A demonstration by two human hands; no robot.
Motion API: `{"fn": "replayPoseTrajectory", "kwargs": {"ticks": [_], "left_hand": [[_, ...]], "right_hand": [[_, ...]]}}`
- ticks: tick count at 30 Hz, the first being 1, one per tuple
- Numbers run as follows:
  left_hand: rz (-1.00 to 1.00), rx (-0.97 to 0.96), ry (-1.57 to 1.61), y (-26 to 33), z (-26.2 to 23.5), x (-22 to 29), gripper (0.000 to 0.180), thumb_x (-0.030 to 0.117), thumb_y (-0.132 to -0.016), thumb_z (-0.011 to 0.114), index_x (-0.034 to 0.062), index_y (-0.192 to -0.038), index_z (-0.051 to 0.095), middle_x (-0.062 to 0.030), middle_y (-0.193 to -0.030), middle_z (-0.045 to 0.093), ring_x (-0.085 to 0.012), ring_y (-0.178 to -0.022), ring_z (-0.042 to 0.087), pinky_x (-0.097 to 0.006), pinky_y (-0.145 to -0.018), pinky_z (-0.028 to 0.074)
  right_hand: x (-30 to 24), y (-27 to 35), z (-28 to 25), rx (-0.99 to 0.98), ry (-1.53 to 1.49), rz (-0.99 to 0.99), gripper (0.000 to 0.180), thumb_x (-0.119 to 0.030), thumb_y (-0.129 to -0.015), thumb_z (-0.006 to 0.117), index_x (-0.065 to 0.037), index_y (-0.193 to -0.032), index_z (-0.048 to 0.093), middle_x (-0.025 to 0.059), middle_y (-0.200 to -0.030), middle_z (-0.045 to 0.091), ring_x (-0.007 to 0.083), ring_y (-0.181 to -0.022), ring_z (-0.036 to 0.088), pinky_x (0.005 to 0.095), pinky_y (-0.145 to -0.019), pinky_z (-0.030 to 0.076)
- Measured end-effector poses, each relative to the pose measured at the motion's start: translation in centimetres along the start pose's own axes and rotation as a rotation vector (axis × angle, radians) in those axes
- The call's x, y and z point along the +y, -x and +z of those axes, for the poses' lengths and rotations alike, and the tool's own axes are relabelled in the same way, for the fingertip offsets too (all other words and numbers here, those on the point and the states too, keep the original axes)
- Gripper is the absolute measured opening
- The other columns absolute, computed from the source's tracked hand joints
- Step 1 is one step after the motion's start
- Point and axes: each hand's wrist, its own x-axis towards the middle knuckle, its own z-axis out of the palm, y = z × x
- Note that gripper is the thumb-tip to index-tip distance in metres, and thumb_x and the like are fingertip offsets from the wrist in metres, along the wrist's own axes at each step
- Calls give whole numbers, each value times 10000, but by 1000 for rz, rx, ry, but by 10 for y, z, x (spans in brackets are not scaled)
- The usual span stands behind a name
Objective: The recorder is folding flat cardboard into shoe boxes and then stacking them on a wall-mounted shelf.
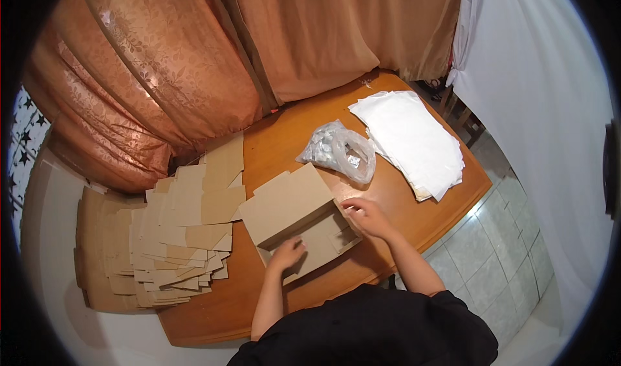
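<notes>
A brown cardboard box (291, 201) sits before me on the wooden table, its lid panel raised at the far side and its inside showing. My left hand (286, 255) is closed over the box's left wall, with its fingertips inside. At the right wall, my right hand (367, 217) is closed on the edge with bent fingers. Parts of both hands' grip are hidden by the hands themselves. Just beyond the box lies a clear plastic bag (326, 147) with small greyish pieces in it, its mouth turned toward the right.
Flattened cardboard pieces (174, 236) lie in overlapping stacks on the left. A pile of white paper sheets (414, 143) covers the far right of the wooden table (272, 139). Orange curtains (168, 49) hang along the back edge, and a white cloth (530, 94) hangs at right.
</notes>
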Motion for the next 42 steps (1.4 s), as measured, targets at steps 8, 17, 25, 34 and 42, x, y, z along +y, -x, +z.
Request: {"fn": "replayPoseTrajectory", "kwargs": {"ticks": [8,17,25,34,42], "left_hand": [[195,783,182,49,33,159,323,193,-873,568,28,-1151,569,-151,-1071,611,-248,-1006,588,-342,-870,451],[437,564,139,8,137,232,255,177,-855,581,51,-1073,625,-131,-941,635,-274,-892,611,-357,-827,460],[540,567,-112,-27,145,277,339,206,-821,616,71,-1131,585,-128,-1059,596,-290,-1031,546,-395,-906,400],[886,434,-282,-56,133,326,347,217,-759,685,121,-1084,612,-63,-977,625,-227,-1008,567,-422,-979,334],[573,383,464,-7,71,309,166,143,-830,661,41,-960,642,-50,-813,653,-90,-720,587,-240,-658,463]], "right_hand": [[124,16,-129,389,664,157,497,-139,-775,576,-37,-1251,476,150,-1244,521,319,-1166,474,514,-1009,315],[168,34,-167,248,929,81,274,-234,-802,604,-106,-1044,621,42,-1116,587,236,-1109,497,644,-1023,197],[115,56,-187,396,677,-199,91,-175,-835,574,-106,-881,611,33,-908,605,222,-950,549,640,-996,217],[-22,120,-240,330,493,-438,142,-42,-792,615,-69,-931,610,25,-740,629,179,-658,585,517,-1035,246],[-64,145,-231,849,490,-450,443,-184,-746,684,-31,-1137,541,125,-1095,576,261,-1083,516,466,-1020,282]]}}
